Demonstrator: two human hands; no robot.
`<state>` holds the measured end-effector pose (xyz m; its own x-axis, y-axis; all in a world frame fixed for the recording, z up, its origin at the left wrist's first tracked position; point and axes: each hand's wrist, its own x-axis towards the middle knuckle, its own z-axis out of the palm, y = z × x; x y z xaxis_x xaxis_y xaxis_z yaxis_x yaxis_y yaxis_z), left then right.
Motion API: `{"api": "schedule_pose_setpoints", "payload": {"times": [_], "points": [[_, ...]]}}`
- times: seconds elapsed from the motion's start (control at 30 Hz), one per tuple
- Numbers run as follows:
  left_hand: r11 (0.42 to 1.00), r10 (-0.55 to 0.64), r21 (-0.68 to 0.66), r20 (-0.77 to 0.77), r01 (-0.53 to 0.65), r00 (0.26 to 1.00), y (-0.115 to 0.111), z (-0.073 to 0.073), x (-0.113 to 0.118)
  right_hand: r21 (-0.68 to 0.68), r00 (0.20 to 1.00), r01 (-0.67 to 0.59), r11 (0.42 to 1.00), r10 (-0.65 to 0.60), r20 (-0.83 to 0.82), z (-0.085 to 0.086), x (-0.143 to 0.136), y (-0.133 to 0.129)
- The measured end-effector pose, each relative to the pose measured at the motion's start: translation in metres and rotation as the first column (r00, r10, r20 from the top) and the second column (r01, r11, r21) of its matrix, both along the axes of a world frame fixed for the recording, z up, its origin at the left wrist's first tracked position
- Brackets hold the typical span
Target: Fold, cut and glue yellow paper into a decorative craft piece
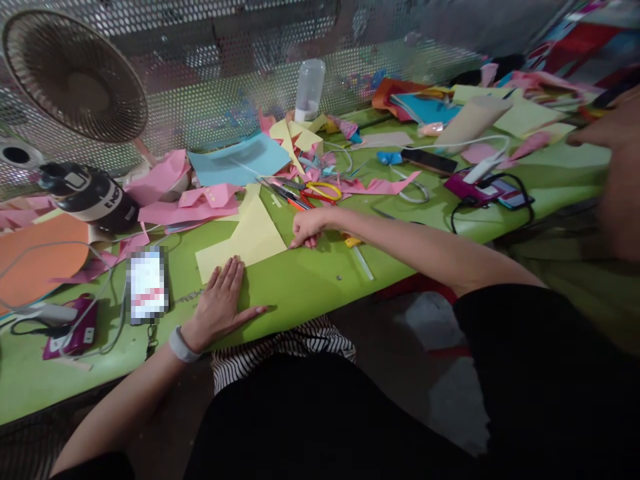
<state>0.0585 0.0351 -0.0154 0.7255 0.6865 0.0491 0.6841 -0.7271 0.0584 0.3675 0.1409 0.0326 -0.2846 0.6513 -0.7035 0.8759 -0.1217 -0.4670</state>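
A folded sheet of pale yellow paper (257, 230) lies on the green tabletop, its upper part narrowing to a point. My left hand (225, 293) presses flat on its lower edge, fingers stretched out and thumb spread to the side. At the sheet's right corner is my right hand (309, 227), its fingers curled closed and the fingertips at that corner. Just beyond the right hand lie scissors with yellow handles (324, 192) and a red-and-black handled tool (293, 198). A yellow-ended cutter (353, 241) is partly hidden beneath my right forearm.
Left stand a fan (75, 73), a black bottle (90, 197), a phone (148, 285) and a purple power strip (75, 327). Blue paper (240, 159) and pink scraps (200, 203) lie behind. Another person's arm (620, 167) reaches in at right, near a second purple power strip (473, 190).
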Motion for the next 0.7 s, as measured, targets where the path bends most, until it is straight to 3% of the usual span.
{"api": "schedule_pose_setpoints", "payload": {"times": [0.1,0.27,0.4,0.5,0.57,0.63,0.7], "points": [[1.0,0.004,-0.005,0.008,-0.004,1.0,-0.001,-0.001,0.001,0.067,1.0,0.017,0.998,-0.017,0.0,0.011,0.003,0.001],[0.997,0.024,-0.068,-0.01,-0.024,1.0,-0.003,0.007,0.002,0.038,0.991,-0.08,0.996,0.084,-0.107,0.007,-0.033,0.001],[0.974,0.071,-0.217,0.023,-0.064,0.997,0.016,0.038,0.008,0.013,0.987,-0.14,0.99,0.141,-0.073,-0.007,-0.053,-0.001],[0.934,0.27,-0.269,0.102,-0.235,0.957,0.046,0.065,0.022,-0.002,0.987,-0.142,0.99,0.142,-0.071,-0.013,-0.052,0.0],[0.818,0.349,-0.499,0.031,-0.288,0.937,0.066,0.073,0.034,-0.009,0.989,-0.129,0.992,0.128,-0.074,-0.014,-0.05,0.0],[0.593,0.377,-0.754,-0.049,-0.282,0.925,0.082,0.071,0.044,-0.008,0.991,-0.107,0.994,0.106,-0.084,-0.014,-0.049,-0.001],[0.467,0.394,-0.84,-0.083,-0.277,0.916,0.093,0.062,0.051,-0.009,0.992,-0.085,0.996,0.084,-0.091,-0.015,-0.049,-0.003]]}}
